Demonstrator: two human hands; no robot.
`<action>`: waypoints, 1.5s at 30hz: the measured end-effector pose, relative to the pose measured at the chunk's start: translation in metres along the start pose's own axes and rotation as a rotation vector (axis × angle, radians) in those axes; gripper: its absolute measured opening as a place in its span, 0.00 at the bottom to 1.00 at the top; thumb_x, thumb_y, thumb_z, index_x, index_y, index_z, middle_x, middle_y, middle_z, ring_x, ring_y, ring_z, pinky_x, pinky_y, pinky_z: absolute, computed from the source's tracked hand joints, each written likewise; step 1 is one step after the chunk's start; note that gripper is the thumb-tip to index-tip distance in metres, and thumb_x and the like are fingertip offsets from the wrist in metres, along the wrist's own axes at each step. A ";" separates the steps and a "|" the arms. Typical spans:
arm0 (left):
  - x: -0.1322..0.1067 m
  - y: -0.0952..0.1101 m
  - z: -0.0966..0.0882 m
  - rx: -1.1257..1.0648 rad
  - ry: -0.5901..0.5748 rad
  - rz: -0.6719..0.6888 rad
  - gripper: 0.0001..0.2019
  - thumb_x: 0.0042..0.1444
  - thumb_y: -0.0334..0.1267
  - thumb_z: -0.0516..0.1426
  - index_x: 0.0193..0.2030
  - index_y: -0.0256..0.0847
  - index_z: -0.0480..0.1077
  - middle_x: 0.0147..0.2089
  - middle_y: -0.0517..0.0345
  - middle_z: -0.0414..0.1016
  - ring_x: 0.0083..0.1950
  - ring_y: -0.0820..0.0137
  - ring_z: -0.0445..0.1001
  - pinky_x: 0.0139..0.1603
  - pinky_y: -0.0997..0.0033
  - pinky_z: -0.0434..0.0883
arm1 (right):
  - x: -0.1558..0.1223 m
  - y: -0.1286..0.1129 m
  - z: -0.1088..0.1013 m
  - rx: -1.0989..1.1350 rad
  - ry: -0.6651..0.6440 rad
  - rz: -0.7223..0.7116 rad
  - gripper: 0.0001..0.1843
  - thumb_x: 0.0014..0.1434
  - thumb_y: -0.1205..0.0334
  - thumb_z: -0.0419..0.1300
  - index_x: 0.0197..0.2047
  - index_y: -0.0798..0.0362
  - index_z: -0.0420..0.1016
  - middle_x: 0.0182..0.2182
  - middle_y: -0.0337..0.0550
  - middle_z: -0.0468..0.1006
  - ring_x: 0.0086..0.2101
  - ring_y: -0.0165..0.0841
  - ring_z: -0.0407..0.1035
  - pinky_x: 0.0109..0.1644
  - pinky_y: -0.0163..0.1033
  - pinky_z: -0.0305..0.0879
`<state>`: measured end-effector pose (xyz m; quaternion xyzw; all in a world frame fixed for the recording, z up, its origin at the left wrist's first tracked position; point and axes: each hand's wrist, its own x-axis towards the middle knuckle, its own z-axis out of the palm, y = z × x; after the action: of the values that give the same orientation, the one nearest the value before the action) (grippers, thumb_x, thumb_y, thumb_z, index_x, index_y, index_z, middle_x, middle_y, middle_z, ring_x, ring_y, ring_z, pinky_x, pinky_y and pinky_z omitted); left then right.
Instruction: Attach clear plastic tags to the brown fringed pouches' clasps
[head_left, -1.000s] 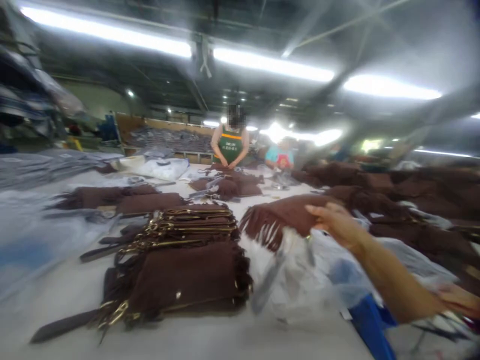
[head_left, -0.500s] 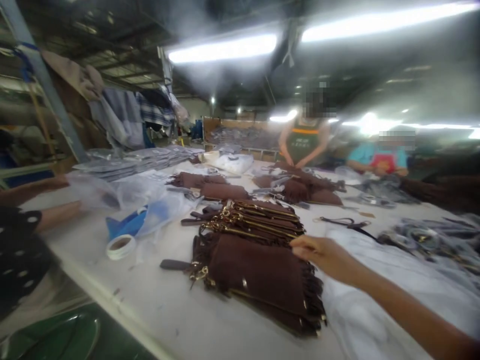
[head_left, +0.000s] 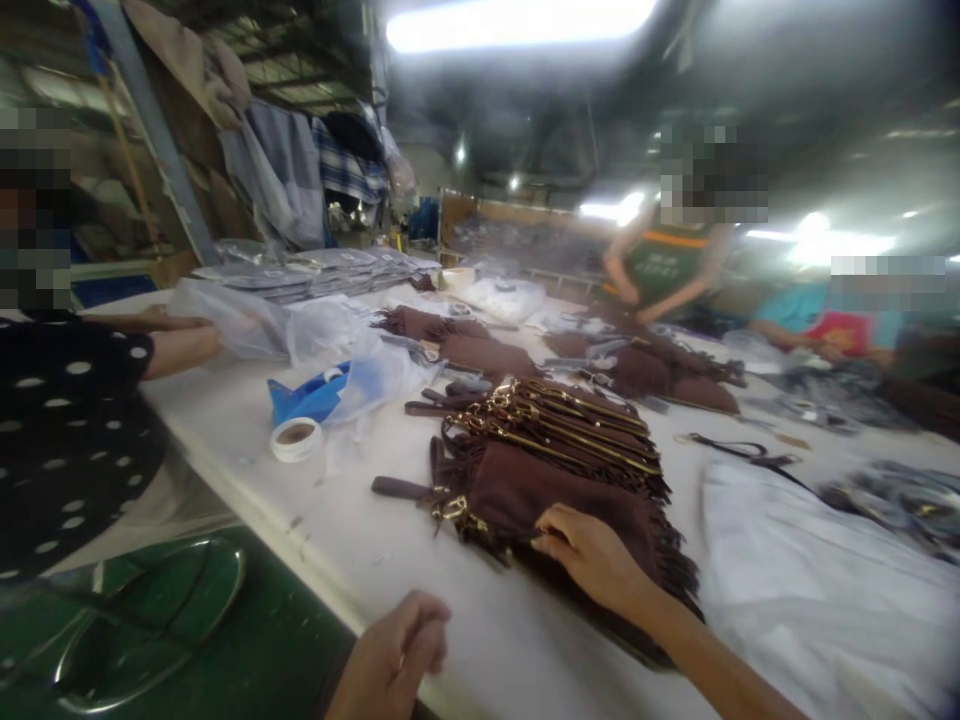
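A brown fringed pouch (head_left: 540, 485) with a gold zipper and clasp lies nearest me, on top of another like it. My right hand (head_left: 589, 555) reaches over its front, fingertips pinched at the near zipped edge. A dark wrist strap (head_left: 401, 488) sticks out from its left end. My left hand (head_left: 409, 645) is at the table's front edge, apart from the pouch, its fingers loosely curled and slightly apart with nothing visible in them. Behind the near pouch, several more brown pouches (head_left: 577, 425) overlap in a row, gold zippers and clasps showing.
Left of the pouches are a tape roll (head_left: 296, 440) and a blue tape dispenser (head_left: 307, 395). A person in a polka-dot sleeve (head_left: 75, 430) handles clear plastic bags (head_left: 247, 325). White cloth (head_left: 817, 580) lies at right. A person in a green apron (head_left: 664, 262) works across the table.
My right hand has moved from the pouch's far right corner to its near edge. My left hand has come into view at the bottom. The view has shifted, so things appear further right.
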<state>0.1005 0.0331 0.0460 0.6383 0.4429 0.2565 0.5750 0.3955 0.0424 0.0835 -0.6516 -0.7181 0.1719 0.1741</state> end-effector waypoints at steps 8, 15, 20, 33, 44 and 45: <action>0.088 0.022 0.046 0.846 0.255 0.637 0.15 0.61 0.30 0.57 0.55 0.37 0.69 0.56 0.43 0.69 0.59 0.50 0.64 0.57 0.42 0.66 | -0.010 -0.009 0.012 -0.047 0.037 0.027 0.04 0.63 0.64 0.56 0.42 0.51 0.71 0.39 0.41 0.77 0.40 0.36 0.72 0.44 0.39 0.64; 0.078 -0.002 0.022 0.807 0.105 0.772 0.13 0.63 0.26 0.53 0.53 0.36 0.71 0.54 0.48 0.74 0.58 0.60 0.68 0.62 0.54 0.67 | -0.027 -0.020 0.030 -0.102 0.036 -0.045 0.09 0.63 0.70 0.53 0.44 0.53 0.73 0.40 0.45 0.75 0.43 0.40 0.69 0.48 0.44 0.64; 0.018 -0.021 -0.004 0.473 0.012 0.695 0.13 0.63 0.24 0.50 0.45 0.40 0.73 0.59 0.49 0.72 0.66 0.63 0.62 0.68 0.56 0.62 | -0.058 -0.038 0.046 -0.040 0.014 -0.053 0.09 0.65 0.70 0.53 0.46 0.52 0.72 0.42 0.44 0.73 0.43 0.38 0.69 0.49 0.44 0.64; -0.057 -0.022 -0.048 -0.117 0.145 -0.011 0.14 0.65 0.46 0.51 0.39 0.40 0.73 0.47 0.49 0.78 0.47 0.60 0.76 0.50 0.66 0.71 | -0.086 -0.035 0.066 0.111 0.022 -0.206 0.11 0.69 0.66 0.51 0.52 0.46 0.67 0.44 0.42 0.70 0.44 0.36 0.67 0.48 0.43 0.67; -0.032 -0.033 0.021 -0.212 0.043 -0.217 0.14 0.56 0.48 0.60 0.33 0.38 0.67 0.30 0.56 0.74 0.32 0.66 0.71 0.35 0.71 0.67 | -0.096 -0.050 0.075 0.048 0.180 -0.205 0.10 0.68 0.69 0.53 0.50 0.51 0.69 0.42 0.45 0.72 0.42 0.38 0.67 0.48 0.45 0.66; -0.031 -0.036 0.022 -0.251 0.041 -0.245 0.14 0.55 0.47 0.60 0.33 0.38 0.66 0.29 0.57 0.73 0.31 0.67 0.70 0.33 0.72 0.66 | -0.097 -0.050 0.077 0.013 0.212 -0.221 0.10 0.67 0.70 0.53 0.51 0.52 0.69 0.42 0.46 0.72 0.42 0.38 0.67 0.49 0.46 0.65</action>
<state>0.0948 -0.0067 0.0125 0.4977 0.4934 0.2507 0.6678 0.3242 -0.0598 0.0365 -0.5818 -0.7619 0.0865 0.2714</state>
